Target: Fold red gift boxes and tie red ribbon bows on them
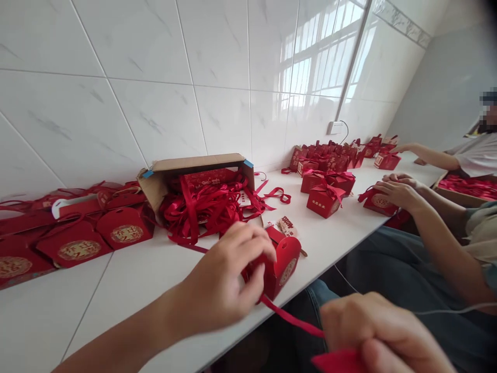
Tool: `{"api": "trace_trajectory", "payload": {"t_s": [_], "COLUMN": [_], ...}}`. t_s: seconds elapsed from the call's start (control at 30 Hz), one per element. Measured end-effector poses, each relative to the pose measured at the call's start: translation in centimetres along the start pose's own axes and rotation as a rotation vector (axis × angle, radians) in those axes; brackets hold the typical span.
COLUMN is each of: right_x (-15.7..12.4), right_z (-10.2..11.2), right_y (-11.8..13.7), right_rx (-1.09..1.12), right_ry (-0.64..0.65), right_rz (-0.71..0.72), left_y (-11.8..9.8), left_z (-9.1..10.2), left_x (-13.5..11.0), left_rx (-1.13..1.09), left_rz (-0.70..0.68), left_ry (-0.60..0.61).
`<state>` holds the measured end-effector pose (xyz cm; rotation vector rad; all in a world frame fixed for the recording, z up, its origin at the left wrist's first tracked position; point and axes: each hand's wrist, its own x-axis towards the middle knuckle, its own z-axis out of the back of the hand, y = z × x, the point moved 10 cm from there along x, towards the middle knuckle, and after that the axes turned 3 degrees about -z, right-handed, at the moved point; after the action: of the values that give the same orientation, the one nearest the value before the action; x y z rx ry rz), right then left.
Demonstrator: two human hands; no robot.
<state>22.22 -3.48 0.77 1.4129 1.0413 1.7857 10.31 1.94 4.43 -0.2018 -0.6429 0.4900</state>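
A small red gift box (287,261) with a gold round print stands near the table's front edge. My left hand (225,274) curls around its left side, fingers closed against it; part of the box is hidden behind them. From beside the box a red ribbon (293,318) runs taut to the lower right, where my right hand (378,329) is closed on it. A red end of ribbon shows under that hand. Behind the box, an open cardboard carton (198,163) lies on its side, spilling tangled red ribbons (202,212).
Finished-looking red boxes (79,248) line the left by the tiled wall. Several bow-tied boxes (324,199) stand right of centre, with more behind. Printed tags (287,227) lie behind my box. At right, a co-worker's hands (396,191) hold a red box; another person's arm (430,155) reaches beyond.
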Motion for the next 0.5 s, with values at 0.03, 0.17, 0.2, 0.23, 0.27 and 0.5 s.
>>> {"api": "trace_trajectory", "payload": {"t_s": [0.03,0.17,0.2,0.23,0.27,0.5], "right_x": [0.0,-1.9,-2.5,-3.0,-3.2,0.6], "right_z": [1.0,5.9,7.1,7.9,8.2,5.6], "right_y": [0.8,1.8,0.9,-0.4,-1.8,-7.9], "right_rx": [0.046,0.076,0.055,0.034,0.009,-0.334], "right_ry": [-0.051,-0.427,-0.553,-0.661,-0.721,-0.518], "right_rz": [0.071,0.307,0.282,0.212,0.12,-0.233], "left_y": [1.4,5.9,6.6,7.2,7.6,8.5], "left_z": [-0.3,-2.8,-3.4,-3.8,-4.1,-6.0], "left_x": [0.8,2.0,1.9,1.6,1.4,0.5], "left_rx": [0.067,0.142,0.125,0.102,0.078,-0.034], "left_rz": [0.045,0.158,0.175,0.191,0.207,0.252], "left_ry": [-0.044,-0.144,-0.161,-0.179,-0.195,-0.156]}}
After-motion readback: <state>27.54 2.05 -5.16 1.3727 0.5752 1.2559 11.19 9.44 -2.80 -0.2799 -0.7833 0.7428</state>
